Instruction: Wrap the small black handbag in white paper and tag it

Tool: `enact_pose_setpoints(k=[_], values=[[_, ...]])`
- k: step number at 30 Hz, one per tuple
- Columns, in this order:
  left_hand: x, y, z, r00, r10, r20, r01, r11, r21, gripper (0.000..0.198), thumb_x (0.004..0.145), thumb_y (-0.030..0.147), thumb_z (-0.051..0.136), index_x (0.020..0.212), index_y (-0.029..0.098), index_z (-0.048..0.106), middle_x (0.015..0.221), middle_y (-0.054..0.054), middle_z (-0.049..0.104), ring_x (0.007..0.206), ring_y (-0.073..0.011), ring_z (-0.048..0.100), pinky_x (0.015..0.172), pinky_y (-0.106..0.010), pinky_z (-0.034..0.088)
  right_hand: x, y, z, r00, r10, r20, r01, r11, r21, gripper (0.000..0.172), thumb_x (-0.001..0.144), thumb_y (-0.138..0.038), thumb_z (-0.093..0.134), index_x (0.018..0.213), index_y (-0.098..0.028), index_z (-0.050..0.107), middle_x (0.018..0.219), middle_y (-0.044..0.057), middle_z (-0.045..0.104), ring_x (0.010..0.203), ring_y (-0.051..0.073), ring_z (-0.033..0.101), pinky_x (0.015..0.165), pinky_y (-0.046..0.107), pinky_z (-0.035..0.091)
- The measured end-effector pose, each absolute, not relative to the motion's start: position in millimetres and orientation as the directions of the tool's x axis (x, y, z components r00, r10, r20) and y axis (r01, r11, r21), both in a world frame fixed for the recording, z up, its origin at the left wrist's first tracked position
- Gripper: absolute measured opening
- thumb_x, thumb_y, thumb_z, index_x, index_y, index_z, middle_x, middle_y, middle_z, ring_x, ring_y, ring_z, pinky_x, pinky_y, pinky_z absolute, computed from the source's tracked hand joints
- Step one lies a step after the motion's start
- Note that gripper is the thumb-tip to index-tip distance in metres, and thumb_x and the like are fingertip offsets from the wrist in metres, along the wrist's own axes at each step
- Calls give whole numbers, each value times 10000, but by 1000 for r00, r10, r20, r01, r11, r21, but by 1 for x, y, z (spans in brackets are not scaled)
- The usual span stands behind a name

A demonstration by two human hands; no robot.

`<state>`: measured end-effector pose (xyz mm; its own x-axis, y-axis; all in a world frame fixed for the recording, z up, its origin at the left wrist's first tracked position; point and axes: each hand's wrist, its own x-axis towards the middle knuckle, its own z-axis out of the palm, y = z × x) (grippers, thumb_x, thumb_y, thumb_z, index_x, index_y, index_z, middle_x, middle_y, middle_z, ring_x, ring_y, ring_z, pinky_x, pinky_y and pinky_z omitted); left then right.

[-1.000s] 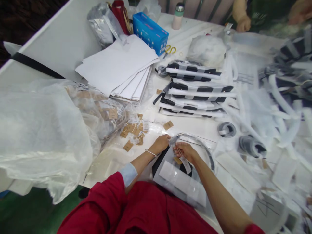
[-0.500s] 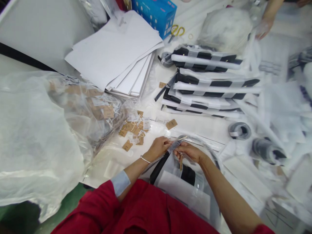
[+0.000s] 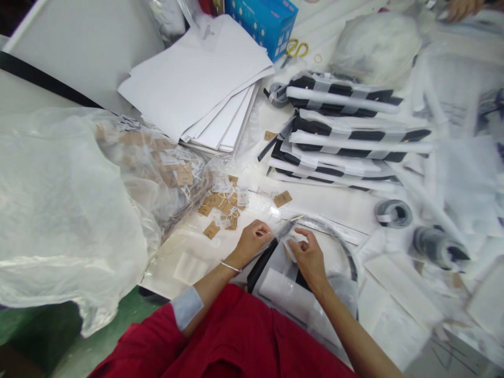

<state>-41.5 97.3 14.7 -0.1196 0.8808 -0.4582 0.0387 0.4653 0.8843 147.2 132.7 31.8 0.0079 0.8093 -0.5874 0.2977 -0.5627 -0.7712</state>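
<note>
My left hand (image 3: 254, 244) is closed in a pinch at the left side of a strap end wrapped in clear film (image 3: 284, 229). What its fingertips hold is too small to make out. Across the strap, my right hand (image 3: 310, 257) has its thumb and index finger apart. A small white label (image 3: 289, 251) hangs by its fingers. Beneath both hands, against my body, lies a black item (image 3: 262, 266) partly covered by white padding (image 3: 285, 287) and clear plastic. Its long wrapped strap (image 3: 346, 244) curves round to the right.
Brown tags with strings (image 3: 220, 202) lie in a pile ahead, near a plastic bag of tags (image 3: 173, 176). Beyond are white sheets (image 3: 197, 79), a blue box (image 3: 262, 23) and yellow scissors (image 3: 297, 48). Wrapped black bundles (image 3: 354, 136) and rolled straps (image 3: 394, 213) sit right. Another person's hand (image 3: 464, 8) shows far right.
My hands have moved apart, and my right thumb and index finger have spread. The brown tag hanging under my right hand now shows a white label. The other person's hand has shifted away.
</note>
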Motion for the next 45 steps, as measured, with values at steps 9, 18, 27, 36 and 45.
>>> enact_pose_setpoints(k=[9,18,27,36,45], values=[[-35,97,10,2,800,-600,-324,569,756,239,773,386,656,728,157,605,656,33,528,641,-110,479,635,-239,399,142,131,47,-479,583,-656,73,-719,-691,557,598,-413,865,1090,-262,652,1124,51,723,1081,247,652,969,404,506],[-39,94,8,19,755,-656,-407,605,685,409,819,464,646,1071,145,688,616,30,514,568,-92,461,544,-221,359,127,149,25,-362,584,-726,247,-691,-679,360,649,-503,764,821,-201,671,691,13,701,590,150,623,510,264,487],[-37,86,8,-89,919,-383,23,387,922,307,890,431,578,1034,199,719,1238,-91,537,739,-104,543,678,-264,503,111,172,29,-412,599,-686,618,-369,-694,194,692,-262,647,863,-251,556,590,-88,577,491,119,581,493,243,437],[-40,74,32,145,966,-215,639,74,765,441,971,169,389,1366,335,494,1474,-28,430,1140,-178,586,896,-289,541,109,168,22,-417,584,-696,621,-376,-688,154,675,-177,543,791,-245,620,580,-61,616,532,133,601,517,242,469],[-39,87,27,-45,908,-416,597,358,718,180,951,304,476,915,221,631,874,-1,654,814,-152,604,734,-253,446,122,151,17,-365,608,-705,457,-543,-705,147,706,-353,646,755,-214,659,630,-19,663,602,156,616,605,294,516]])
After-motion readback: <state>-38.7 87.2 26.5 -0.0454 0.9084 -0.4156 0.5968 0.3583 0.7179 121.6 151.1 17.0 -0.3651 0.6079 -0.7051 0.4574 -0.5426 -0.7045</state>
